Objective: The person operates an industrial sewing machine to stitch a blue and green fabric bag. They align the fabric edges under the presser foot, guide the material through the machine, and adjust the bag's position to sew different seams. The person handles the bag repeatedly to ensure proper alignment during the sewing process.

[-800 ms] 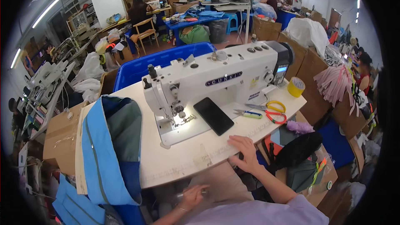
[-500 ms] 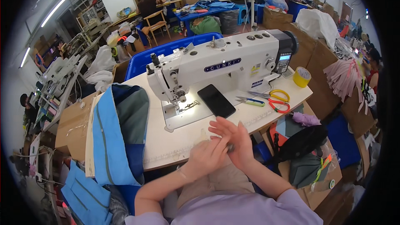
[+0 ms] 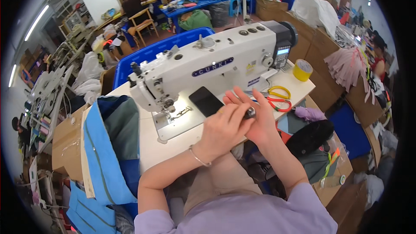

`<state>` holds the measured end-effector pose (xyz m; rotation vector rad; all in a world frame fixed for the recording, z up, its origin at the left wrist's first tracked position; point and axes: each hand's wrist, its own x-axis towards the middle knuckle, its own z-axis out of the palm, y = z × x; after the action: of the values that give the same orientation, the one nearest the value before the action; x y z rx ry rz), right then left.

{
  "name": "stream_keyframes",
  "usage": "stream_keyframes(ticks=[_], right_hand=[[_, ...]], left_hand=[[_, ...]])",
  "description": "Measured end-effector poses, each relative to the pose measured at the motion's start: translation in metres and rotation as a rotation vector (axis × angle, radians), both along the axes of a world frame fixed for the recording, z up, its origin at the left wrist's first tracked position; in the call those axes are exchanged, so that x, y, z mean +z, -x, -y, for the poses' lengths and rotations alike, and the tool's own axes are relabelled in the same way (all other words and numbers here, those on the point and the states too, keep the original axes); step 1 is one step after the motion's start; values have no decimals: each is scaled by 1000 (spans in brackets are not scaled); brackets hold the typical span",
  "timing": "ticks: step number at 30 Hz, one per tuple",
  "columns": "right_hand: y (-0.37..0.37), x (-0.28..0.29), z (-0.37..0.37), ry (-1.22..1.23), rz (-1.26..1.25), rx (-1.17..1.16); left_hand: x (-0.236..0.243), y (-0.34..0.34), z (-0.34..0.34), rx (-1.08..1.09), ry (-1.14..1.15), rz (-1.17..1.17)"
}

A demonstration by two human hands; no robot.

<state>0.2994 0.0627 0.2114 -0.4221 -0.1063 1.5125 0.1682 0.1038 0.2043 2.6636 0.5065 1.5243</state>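
Observation:
My left hand (image 3: 223, 128), with a bracelet at its wrist, is closed on a small dark object with a round shiny end (image 3: 249, 112). Its kind is too small to make out. My right hand (image 3: 264, 123) is open, palm up, its fingers stretched out beside the object and the left fingertips. Both hands are over the front edge of a white sewing machine table (image 3: 149, 141). Just behind them lies a black phone (image 3: 204, 101) on the machine bed. The white sewing machine (image 3: 203, 60) stands beyond, its needle area lit.
Red-and-yellow-handled scissors (image 3: 279, 99) and a yellow tape roll (image 3: 302, 70) lie to the right. A blue fabric piece with a zipper (image 3: 102, 147) hangs over the table's left end. Behind the machine is a blue crate (image 3: 162, 47). Cardboard (image 3: 320, 69) stands at the right.
The view has shifted, so the table and machine appear further left and higher. My left hand has turned, and the dark object shows more clearly between my hands.

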Motion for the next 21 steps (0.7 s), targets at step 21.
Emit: stream_keyframes(ticks=[21], right_hand=[[-41, 110, -142, -243, 2314, -358]], left_hand=[[78, 98, -30, -323, 726, 807]])
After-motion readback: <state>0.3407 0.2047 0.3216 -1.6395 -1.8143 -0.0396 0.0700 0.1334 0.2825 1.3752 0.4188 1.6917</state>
